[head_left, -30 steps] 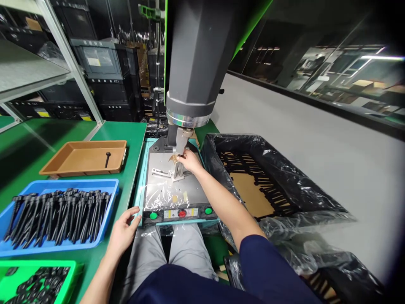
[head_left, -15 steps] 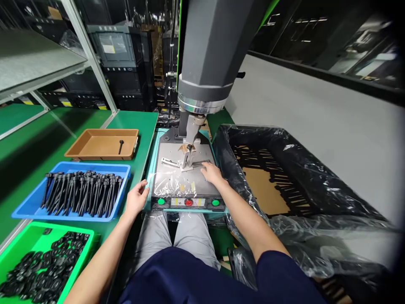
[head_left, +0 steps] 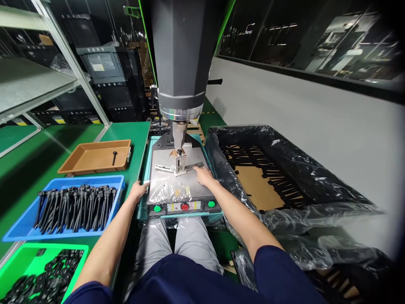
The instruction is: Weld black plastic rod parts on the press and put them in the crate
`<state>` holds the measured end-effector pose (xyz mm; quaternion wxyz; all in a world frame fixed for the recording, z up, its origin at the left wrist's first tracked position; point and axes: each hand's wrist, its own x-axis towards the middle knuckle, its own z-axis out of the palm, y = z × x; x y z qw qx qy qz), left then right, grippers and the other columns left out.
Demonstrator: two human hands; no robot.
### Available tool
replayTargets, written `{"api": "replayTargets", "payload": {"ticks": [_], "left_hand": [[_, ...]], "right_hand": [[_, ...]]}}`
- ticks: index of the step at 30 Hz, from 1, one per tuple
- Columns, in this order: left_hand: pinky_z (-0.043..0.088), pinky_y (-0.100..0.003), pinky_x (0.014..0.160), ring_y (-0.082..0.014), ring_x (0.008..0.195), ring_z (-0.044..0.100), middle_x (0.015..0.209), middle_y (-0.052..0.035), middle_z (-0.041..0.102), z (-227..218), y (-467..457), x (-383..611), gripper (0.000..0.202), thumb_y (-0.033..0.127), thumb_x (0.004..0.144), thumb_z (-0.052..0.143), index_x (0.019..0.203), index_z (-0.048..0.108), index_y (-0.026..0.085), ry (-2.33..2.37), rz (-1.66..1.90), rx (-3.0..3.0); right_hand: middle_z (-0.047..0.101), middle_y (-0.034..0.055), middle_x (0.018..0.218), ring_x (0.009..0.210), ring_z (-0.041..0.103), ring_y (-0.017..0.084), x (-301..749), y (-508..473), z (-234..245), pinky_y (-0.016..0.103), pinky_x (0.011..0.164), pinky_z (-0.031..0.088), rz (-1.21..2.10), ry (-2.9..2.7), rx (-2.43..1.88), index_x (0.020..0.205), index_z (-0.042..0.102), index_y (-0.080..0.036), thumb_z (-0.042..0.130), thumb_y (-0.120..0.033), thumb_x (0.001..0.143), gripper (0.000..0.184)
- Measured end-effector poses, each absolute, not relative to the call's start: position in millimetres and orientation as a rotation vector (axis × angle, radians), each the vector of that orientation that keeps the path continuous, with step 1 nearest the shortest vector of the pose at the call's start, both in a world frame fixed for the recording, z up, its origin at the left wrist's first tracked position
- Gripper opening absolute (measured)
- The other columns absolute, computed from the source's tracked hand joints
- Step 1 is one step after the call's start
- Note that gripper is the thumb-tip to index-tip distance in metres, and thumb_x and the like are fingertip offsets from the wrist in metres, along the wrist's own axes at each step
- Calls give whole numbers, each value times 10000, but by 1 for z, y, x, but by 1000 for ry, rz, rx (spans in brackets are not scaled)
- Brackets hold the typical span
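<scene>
A grey press machine (head_left: 180, 63) stands over a metal base plate (head_left: 177, 185) covered with clear film. Under its horn a small fixture (head_left: 178, 162) holds a black part. My right hand (head_left: 202, 174) lies on the plate just right of the fixture, fingers stretched toward a dark metal lever there. My left hand (head_left: 138, 191) rests at the plate's left edge, fingers loosely spread, holding nothing. Two green buttons and a red one (head_left: 185, 207) line the front panel.
A blue tray (head_left: 72, 207) of long black bolts, a brown tray (head_left: 96, 157) with one bolt and a green tray (head_left: 41, 274) of black washers sit on the green bench at left. A large bin lined with black plastic (head_left: 284, 177) stands at right.
My right hand drew back from the fixture under the horn and settled on the plate to its right. My left hand moved up to the plate's left edge.
</scene>
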<state>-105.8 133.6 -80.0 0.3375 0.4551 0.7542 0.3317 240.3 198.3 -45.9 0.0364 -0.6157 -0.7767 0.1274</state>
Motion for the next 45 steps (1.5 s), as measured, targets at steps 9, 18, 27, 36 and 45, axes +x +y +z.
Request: {"api": "replayTargets", "payload": {"ticks": [9, 18, 27, 36, 45], "left_hand": [[489, -273, 597, -105, 532, 558, 686, -2, 598, -37, 134, -104, 604, 370, 675, 718, 1168, 539, 70, 1748, 1274, 993], [405, -236, 521, -83, 505, 500, 711, 15, 586, 68, 146, -112, 586, 386, 677, 733, 1166, 591, 98, 1471, 1383, 1442], [484, -299, 641, -124, 620, 558, 796, -25, 647, 186, 127, -83, 453, 364, 733, 719, 1114, 651, 128, 1300, 1219, 1929], [429, -239, 581, -103, 542, 549, 731, 12, 659, 218, 109, -22, 364, 295, 759, 663, 1086, 652, 133, 1172, 938, 2300], [355, -231, 505, -129, 549, 549, 633, 23, 624, 194, 120, -53, 463, 466, 674, 747, 1005, 679, 150, 1027, 443, 2158]], "right_hand": [[693, 92, 1092, 1015, 636, 233, 254, 179, -26, 289, 824, 457, 453, -2335, -1811, 1222, 615, -199, 481, -50, 814, 454], [637, -28, 681, 570, 628, 141, 274, 113, 13, 244, 591, 472, 1246, -1968, -1461, 1060, 622, -161, 536, -156, 731, 340], [700, 77, 1010, 930, 672, 223, 274, 90, 93, 362, 842, 535, 1274, -2129, -1292, 1048, 681, -201, 704, -352, 721, 361], [718, 76, 981, 897, 695, 229, 169, 115, 157, 412, 842, 566, 1181, -1599, -796, 1109, 629, -185, 823, -379, 639, 545], [645, 1, 617, 514, 625, 127, 171, 110, 140, 209, 452, 503, 1207, -1490, -950, 761, 632, -151, 792, -408, 623, 333]]}}
